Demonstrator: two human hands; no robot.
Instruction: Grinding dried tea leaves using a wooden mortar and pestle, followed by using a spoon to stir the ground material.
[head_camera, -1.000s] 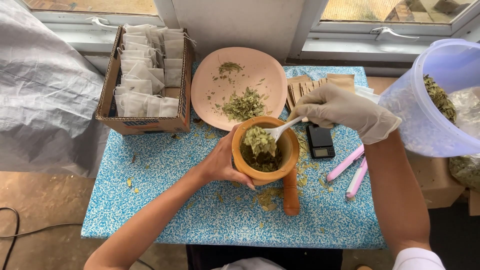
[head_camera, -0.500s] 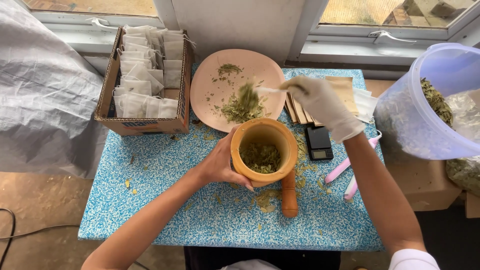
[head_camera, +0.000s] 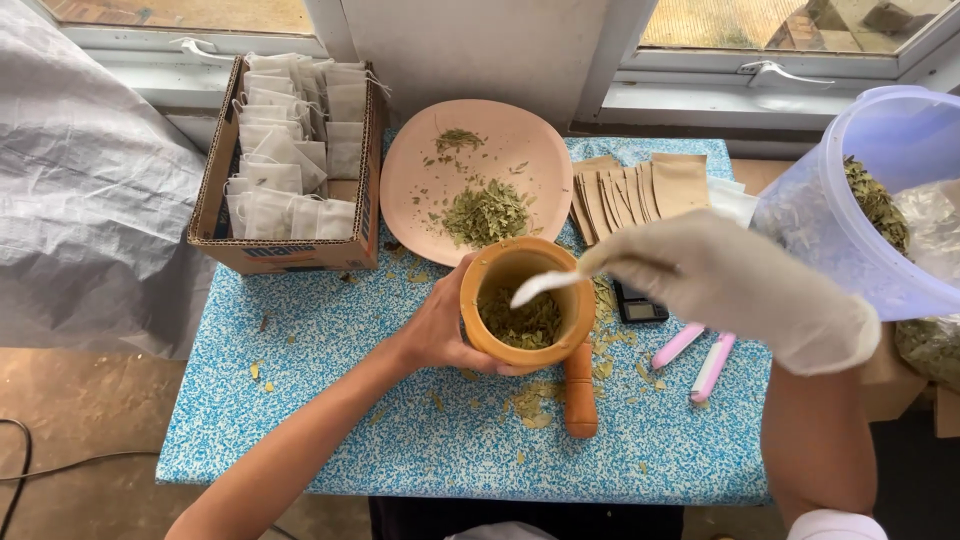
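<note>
The bare left hand (head_camera: 445, 325) sits at the centre of the frame, its fingers wrapped around the left wall of a wooden mortar (head_camera: 527, 300), thumb on the near rim. The mortar stands on the blue speckled table (head_camera: 320, 400) and holds crushed dried green leaves (head_camera: 522, 322). The gloved right hand (head_camera: 735, 280) comes in from the right of the frame, its fingers closed on the handle of a white plastic spoon (head_camera: 545, 285); the spoon's bowl hangs over the mortar's opening and looks empty.

Just below the mortar lies a wooden pestle (head_camera: 580, 390), with leaf crumbs scattered around it. Above the mortar, a pink plate (head_camera: 420, 200) carries a small heap of leaves. At upper left, a cardboard box (head_camera: 212, 190) is packed with white tea bags. Brown paper sachets (head_camera: 630, 190) fan out right of the plate. A small black scale (head_camera: 640, 310) and two pink tools (head_camera: 700, 355) lie under the gloved hand. A clear plastic tub (head_camera: 860, 190) of leaves fills the right edge.
</note>
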